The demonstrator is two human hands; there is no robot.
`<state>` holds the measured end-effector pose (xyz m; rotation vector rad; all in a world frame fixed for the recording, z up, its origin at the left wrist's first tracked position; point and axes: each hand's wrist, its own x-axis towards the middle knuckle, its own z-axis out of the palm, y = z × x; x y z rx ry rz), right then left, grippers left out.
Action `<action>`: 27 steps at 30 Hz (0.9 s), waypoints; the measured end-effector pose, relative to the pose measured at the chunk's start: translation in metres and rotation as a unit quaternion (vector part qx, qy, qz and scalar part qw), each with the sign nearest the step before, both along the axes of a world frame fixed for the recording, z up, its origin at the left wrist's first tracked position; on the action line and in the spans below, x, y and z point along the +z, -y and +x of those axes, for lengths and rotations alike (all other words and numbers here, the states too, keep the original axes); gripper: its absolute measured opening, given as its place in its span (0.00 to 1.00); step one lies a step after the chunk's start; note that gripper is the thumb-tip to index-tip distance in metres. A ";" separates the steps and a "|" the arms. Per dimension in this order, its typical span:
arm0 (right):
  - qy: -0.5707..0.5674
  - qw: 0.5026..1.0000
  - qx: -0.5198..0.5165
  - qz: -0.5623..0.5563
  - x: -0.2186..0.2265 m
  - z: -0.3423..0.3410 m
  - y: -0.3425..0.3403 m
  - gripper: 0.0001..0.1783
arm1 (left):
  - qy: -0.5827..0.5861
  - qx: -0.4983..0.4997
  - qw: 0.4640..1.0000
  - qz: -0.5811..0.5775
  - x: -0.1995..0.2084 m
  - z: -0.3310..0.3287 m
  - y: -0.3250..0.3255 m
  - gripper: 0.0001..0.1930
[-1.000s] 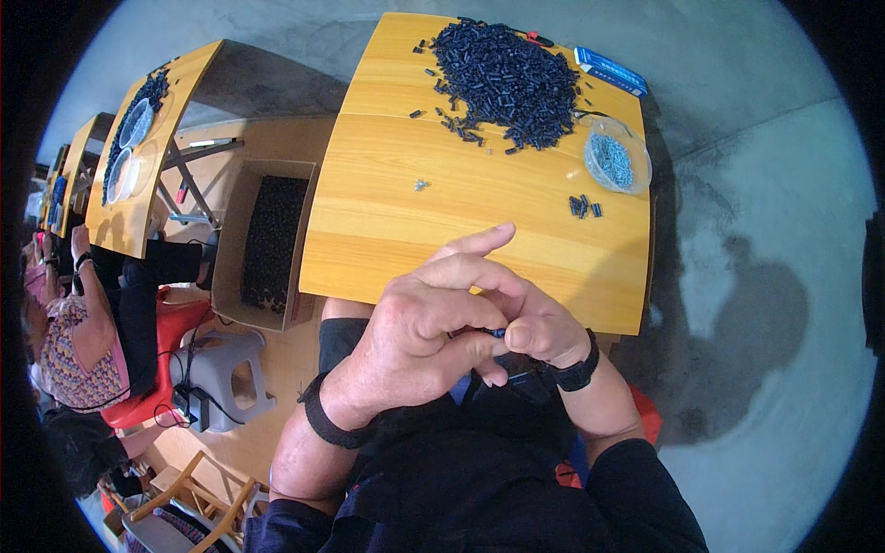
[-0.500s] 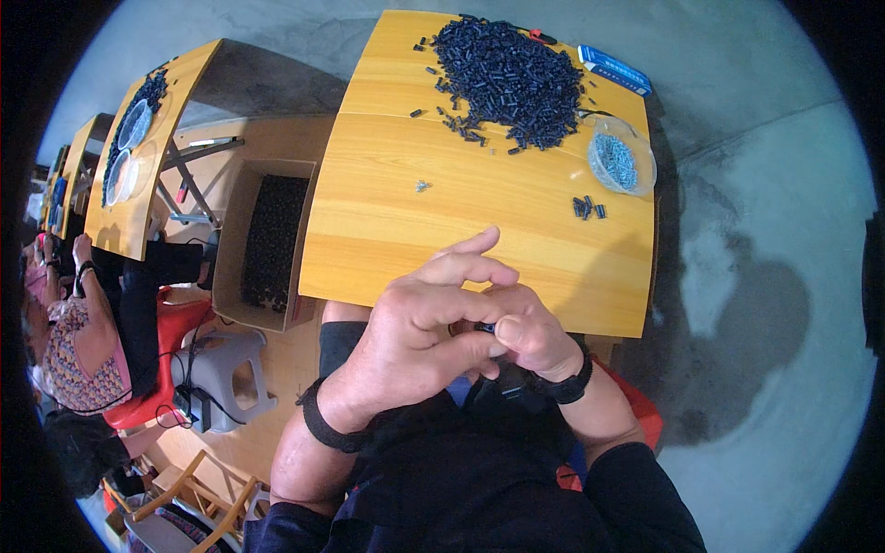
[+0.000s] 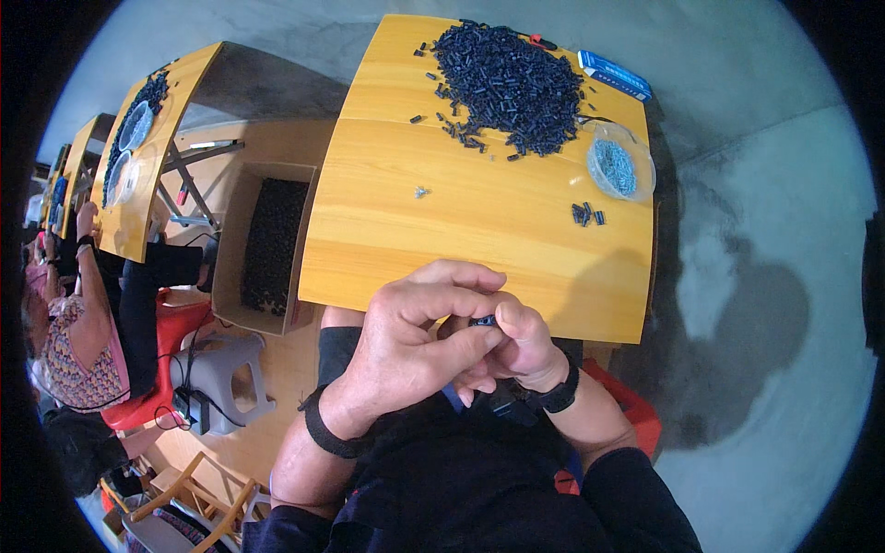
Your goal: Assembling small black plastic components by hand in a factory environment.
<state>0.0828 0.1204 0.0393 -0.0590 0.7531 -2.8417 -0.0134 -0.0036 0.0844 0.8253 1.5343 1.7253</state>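
Observation:
Both hands meet just in front of the table's near edge. Between the thumb and forefinger of my left hand [image 3: 415, 336] is a small dark plastic piece [image 3: 481, 322], mostly covered by fingers. My right hand [image 3: 525, 346] is closed at its other end, the thumb pressing beside it. On the wooden table [image 3: 396, 240], a big heap of small black tube-like pieces [image 3: 507, 88] lies at the far side. A clear round tub [image 3: 615, 169] of small silvery-blue screws stands at the right. Several black pieces [image 3: 587, 215] lie in front of it, and a few tiny metal bits [image 3: 421, 193] left of centre.
A blue and white box [image 3: 615, 76] and a red-and-black tool [image 3: 542, 42] lie at the far edge. On the left, a cardboard box [image 3: 267, 244] of dark pieces stands on the floor near a grey stool [image 3: 221, 382]. Another person [image 3: 88, 355] sits at a neighbouring table [image 3: 175, 129].
The fingers of my left hand have curled in closer, and more of the dark piece shows. My right thumb has tilted upward. Both hands stay together.

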 end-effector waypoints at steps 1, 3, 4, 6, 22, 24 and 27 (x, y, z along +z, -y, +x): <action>-0.008 1.000 -0.004 0.005 -0.001 -0.001 0.001 0.32 | -0.009 0.008 1.000 0.011 -0.003 0.001 0.000 0.08; -0.015 1.000 -0.006 0.009 0.000 -0.002 0.004 0.31 | -0.018 0.017 0.999 0.021 -0.002 0.001 0.001 0.08; -0.005 0.999 -0.021 0.024 0.003 -0.002 0.006 0.31 | 0.006 0.007 1.000 -0.010 0.003 0.001 0.001 0.08; 0.007 0.998 -0.037 0.041 0.003 -0.001 0.009 0.30 | 0.032 -0.004 0.999 -0.039 0.012 -0.001 0.000 0.08; 0.058 0.996 -0.067 -0.007 -0.001 0.007 0.016 0.29 | 0.047 0.039 0.995 -0.077 -0.007 0.009 -0.002 0.13; 0.060 0.995 -0.077 -0.002 -0.005 0.008 0.012 0.29 | 0.035 0.056 0.996 -0.068 -0.009 0.011 -0.003 0.13; 0.010 0.996 -0.080 0.030 -0.009 0.005 0.005 0.29 | -0.054 0.087 0.993 -0.060 -0.004 0.011 -0.001 0.13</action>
